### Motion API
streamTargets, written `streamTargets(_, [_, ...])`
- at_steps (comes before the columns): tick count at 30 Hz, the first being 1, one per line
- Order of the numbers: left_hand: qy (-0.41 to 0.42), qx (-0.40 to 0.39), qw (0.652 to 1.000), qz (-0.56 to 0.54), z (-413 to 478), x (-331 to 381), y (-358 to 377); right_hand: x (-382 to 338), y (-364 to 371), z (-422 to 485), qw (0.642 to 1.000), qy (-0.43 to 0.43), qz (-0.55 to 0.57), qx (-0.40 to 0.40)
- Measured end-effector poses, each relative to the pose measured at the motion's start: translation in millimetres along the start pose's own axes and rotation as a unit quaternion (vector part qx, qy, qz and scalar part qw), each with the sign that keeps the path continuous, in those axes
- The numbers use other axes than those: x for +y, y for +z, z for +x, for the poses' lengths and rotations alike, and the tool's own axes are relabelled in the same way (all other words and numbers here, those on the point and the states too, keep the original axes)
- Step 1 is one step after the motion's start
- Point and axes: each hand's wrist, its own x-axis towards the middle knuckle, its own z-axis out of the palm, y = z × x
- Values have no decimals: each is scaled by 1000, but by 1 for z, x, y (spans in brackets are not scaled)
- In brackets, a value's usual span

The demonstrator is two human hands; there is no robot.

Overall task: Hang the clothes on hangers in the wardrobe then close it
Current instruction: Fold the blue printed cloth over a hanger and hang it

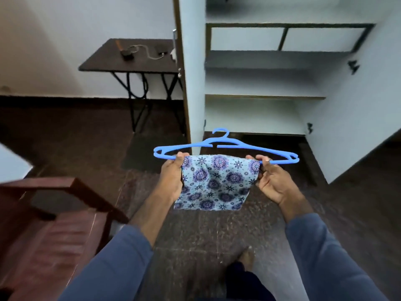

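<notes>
**Surroundings: Furniture, Floor and Walls**

A dark tabletop (102, 61) stands against the pale wall (86, 22) at upper left, carried on black crossed metal legs (138, 105). On it lie a small dark block (126, 54), a thin light cable (147, 52) looping to the right of the block, and a brownish stick-shaped item (118, 43) just behind the block. A white object (173, 54) sits at the tabletop's right edge, partly hidden.

A dark skirting band (54, 98) runs along the base of the wall. The floor (86, 137) is dark, speckled stone.

At lower left stands a reddish-brown wooden seat (65, 235) with a framed armrest (65, 185). A pale, blurred surface (10, 164) shows at the left edge; what it is cannot be told.
</notes>
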Motion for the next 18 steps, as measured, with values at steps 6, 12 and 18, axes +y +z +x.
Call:
streamTargets(6, [55,-65,995,55,81,8,135,-76,-57,80,996,-21,-71,39])
streamTargets(12, [64,-161,985,-1,151,36,248,-182,-104,154,992,-108,-33,54])
streamTargets(18, [54,-183,980,-59,210,59,317,-254,-119,222,987,-147,-48,46])
